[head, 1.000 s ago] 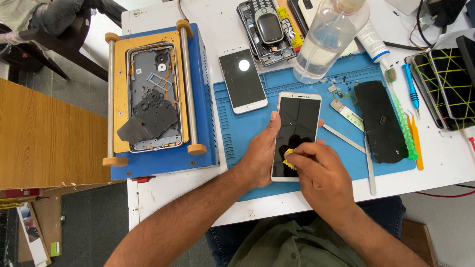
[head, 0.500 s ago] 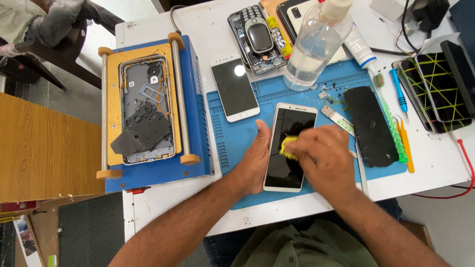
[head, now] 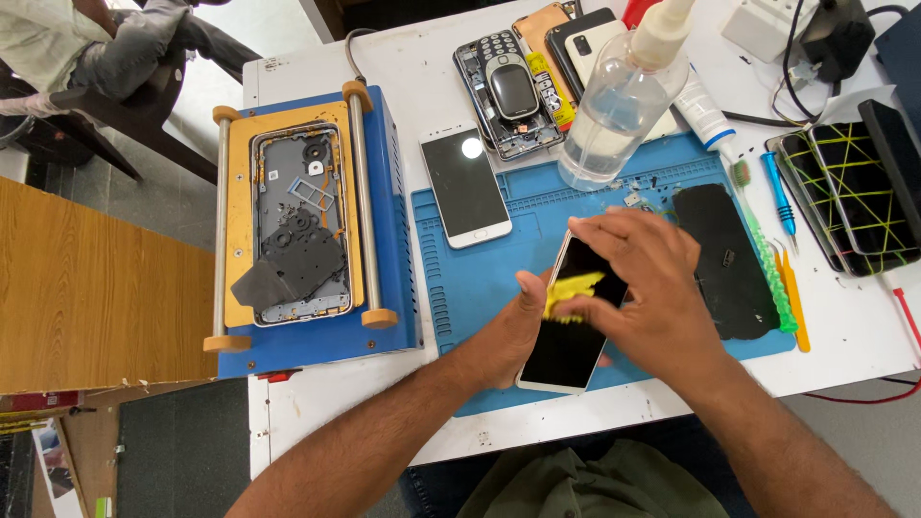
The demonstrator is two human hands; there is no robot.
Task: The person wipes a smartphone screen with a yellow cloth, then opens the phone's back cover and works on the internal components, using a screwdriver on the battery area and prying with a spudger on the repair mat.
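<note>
Nearest the viewer, a white-framed phone [head: 568, 336] is shown lying on the blue work mat [head: 480, 278], at the front edge of the white tabletop [head: 317, 403]. The phone is steadied along its left edge by the left hand [head: 513, 326], whose grip is pressed against the frame rather than closed round it. A small yellow cloth [head: 573, 288] is pinched in the grip of the right hand [head: 652, 297] and is held against the dark glass.

The phone is judged to be light, stiff and thin, with a smooth glass face that is probably slippery and easily cracked; it is best taken by its long side edges and not by the screen. The cloth is judged to be soft and limp.

Beyond the hands, a second white phone [head: 465, 184] is seen face up at the mat's far left corner, and a black back cover [head: 724, 259] lies to the right. A clear plastic bottle [head: 614, 115] with a pale cap stands at the mat's far edge. Farther back, a small keypad phone [head: 513, 91] rests on an opened chassis beside a narrow yellow label [head: 549, 91]. At the left, an opened grey phone frame [head: 295, 225] is held in a blue and yellow clamp fixture [head: 389, 221].
</note>
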